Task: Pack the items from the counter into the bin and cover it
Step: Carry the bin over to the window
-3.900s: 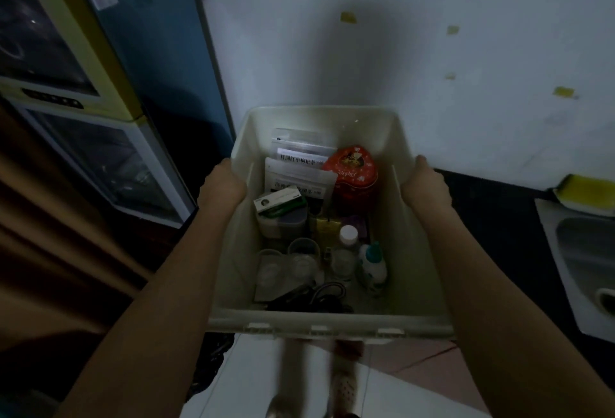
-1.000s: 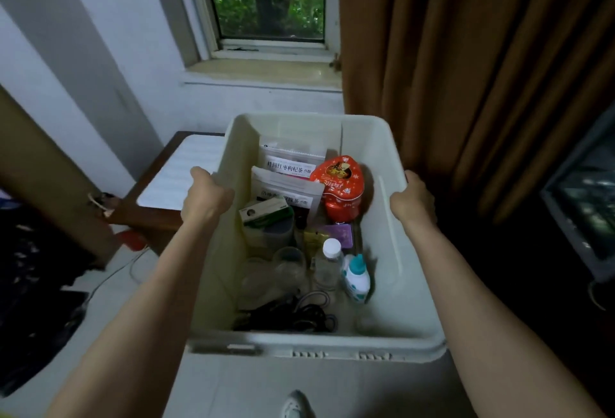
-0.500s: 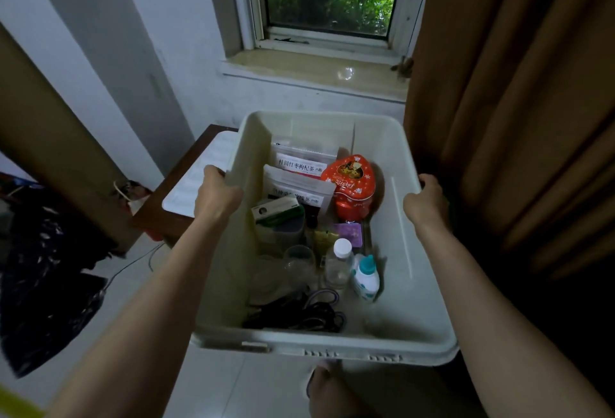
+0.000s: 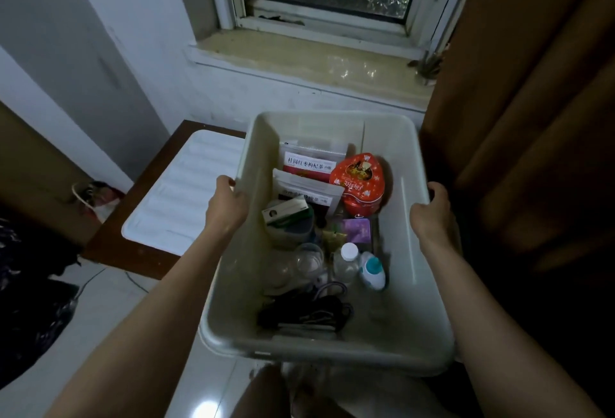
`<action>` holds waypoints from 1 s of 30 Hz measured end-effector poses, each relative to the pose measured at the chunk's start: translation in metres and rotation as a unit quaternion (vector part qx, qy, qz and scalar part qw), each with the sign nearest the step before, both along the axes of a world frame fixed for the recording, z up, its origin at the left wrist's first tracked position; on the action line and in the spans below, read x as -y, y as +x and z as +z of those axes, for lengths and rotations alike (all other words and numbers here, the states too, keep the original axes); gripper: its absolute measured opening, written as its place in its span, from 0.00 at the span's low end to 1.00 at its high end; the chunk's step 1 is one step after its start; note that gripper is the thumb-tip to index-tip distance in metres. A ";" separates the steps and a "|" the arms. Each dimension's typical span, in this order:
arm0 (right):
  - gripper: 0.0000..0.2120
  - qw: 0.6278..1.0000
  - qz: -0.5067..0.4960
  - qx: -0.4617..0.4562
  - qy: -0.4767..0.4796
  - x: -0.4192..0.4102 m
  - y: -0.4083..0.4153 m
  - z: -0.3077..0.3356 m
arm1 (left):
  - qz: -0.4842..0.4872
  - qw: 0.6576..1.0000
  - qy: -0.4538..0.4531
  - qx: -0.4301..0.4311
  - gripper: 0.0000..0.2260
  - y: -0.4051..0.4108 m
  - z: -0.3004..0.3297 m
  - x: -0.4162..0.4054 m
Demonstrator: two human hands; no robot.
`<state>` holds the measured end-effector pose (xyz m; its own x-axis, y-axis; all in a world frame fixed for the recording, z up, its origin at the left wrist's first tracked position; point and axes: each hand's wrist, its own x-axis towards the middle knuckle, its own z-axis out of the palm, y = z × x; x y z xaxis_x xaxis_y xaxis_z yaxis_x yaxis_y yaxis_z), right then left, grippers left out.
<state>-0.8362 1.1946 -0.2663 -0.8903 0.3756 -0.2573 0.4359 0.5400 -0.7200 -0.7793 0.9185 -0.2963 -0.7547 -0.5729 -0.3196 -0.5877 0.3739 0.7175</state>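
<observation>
The bin (image 4: 409, 284), packed with items, is held in the air, left hand (image 4: 228, 207) and right hand (image 4: 431, 214) clamped on its side rims. Its white lid (image 4: 186, 197) lies on the brown surface (image 4: 133, 252) just left; a curtain (image 4: 532, 118) hangs right.

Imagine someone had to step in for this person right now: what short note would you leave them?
Left hand: closed on the bin's left rim.
Right hand: closed on the right rim.
The bin is held up in the air between them, open, no lid on it.
Inside: red heart tin, two white pouches, small box, clear cup, two small bottles, black cords.
Done: items look packed.
Left: set the bin down, then cover it. The white ribbed sheet on the low table to the left may be the lid, though I cannot be sure.
</observation>
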 end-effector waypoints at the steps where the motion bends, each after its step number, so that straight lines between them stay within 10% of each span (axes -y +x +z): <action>1: 0.24 1.000 -0.004 0.002 0.002 0.003 -0.008 -0.003 | 0.000 1.000 0.005 0.007 0.15 -0.008 -0.003 0.002; 30: 0.25 0.999 -0.033 0.026 -0.001 0.096 -0.081 -0.067 | -0.046 0.991 -0.082 0.092 0.15 -0.111 -0.024 0.103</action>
<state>-0.9171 1.0987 -0.3335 -0.8486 0.4331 -0.3038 0.5080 0.5067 -0.6966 -0.8907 0.8154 -0.3207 -0.7439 -0.5599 -0.3648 -0.6609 0.5351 0.5262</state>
